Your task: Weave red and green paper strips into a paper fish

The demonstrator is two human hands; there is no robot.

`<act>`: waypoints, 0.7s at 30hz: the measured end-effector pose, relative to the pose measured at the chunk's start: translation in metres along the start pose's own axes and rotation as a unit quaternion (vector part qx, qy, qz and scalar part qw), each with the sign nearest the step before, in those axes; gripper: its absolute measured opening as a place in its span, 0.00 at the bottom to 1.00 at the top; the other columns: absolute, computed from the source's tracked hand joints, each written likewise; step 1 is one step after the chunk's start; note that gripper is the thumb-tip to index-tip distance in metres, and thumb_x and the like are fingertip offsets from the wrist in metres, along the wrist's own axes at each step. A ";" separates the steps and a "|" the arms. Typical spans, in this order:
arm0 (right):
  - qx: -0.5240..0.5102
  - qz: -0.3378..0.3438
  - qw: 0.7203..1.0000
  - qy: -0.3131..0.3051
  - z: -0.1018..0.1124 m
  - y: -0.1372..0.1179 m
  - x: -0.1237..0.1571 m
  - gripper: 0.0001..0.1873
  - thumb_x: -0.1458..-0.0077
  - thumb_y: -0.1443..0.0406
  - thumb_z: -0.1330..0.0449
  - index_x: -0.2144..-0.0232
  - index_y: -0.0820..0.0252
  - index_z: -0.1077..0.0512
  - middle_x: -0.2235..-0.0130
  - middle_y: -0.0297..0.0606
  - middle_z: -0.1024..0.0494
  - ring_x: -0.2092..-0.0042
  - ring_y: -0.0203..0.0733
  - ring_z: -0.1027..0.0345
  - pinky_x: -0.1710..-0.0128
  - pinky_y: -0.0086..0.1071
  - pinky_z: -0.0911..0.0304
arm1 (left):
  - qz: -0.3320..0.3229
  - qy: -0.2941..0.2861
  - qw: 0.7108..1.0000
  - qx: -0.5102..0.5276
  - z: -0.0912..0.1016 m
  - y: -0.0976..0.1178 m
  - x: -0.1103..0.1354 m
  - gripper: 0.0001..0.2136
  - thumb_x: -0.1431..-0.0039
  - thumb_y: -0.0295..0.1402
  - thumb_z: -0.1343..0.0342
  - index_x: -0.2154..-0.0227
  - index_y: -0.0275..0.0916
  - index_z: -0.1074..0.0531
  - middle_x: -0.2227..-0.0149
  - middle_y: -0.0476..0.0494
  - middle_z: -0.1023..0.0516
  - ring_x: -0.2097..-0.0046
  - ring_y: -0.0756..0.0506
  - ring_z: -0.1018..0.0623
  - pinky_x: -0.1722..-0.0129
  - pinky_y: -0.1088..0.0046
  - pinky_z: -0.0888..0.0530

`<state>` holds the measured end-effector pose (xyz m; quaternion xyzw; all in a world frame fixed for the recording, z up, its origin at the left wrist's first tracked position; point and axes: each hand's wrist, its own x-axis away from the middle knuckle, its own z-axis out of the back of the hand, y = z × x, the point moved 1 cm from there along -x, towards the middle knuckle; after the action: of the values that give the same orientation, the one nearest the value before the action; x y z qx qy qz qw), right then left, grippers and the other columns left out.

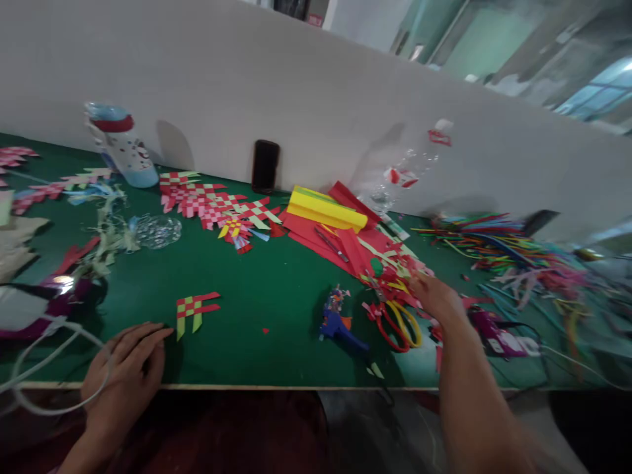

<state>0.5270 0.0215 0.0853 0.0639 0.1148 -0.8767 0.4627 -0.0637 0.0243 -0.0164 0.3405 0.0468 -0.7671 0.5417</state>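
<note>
Woven paper (187, 307) in red and pale green lies flat at eight o'clock in our view, just beyond the fingertips of our left hand (126, 368), whose fingers rest close together on the green table (276, 355). Our right hand (437, 296), at four o'clock, reaches into paper scraps (392, 263); blurred, so we cannot tell whether its fingers pinch anything. Scissors (390, 307) lie at its eight o'clock.

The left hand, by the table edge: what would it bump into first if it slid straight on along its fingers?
Probably the small red-and-green woven paper piece, just beyond the fingertips; whether they already touch is hard to tell.
</note>
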 end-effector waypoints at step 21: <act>-0.182 0.390 0.899 -0.083 -0.062 -0.232 0.190 0.14 0.36 0.61 0.50 0.71 0.54 0.29 0.68 0.35 0.25 0.64 0.38 0.31 0.64 0.29 0.40 | 0.036 -0.082 0.995 -0.035 0.010 0.012 -0.010 0.14 0.34 0.35 0.54 0.49 0.41 0.31 0.53 0.41 0.23 0.50 0.41 0.27 0.50 0.62 0.32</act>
<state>0.2282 0.0130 0.0168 -0.0550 0.1993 -0.5922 0.7788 -0.0562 0.0231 0.0008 0.2592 0.0166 -0.7700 0.5827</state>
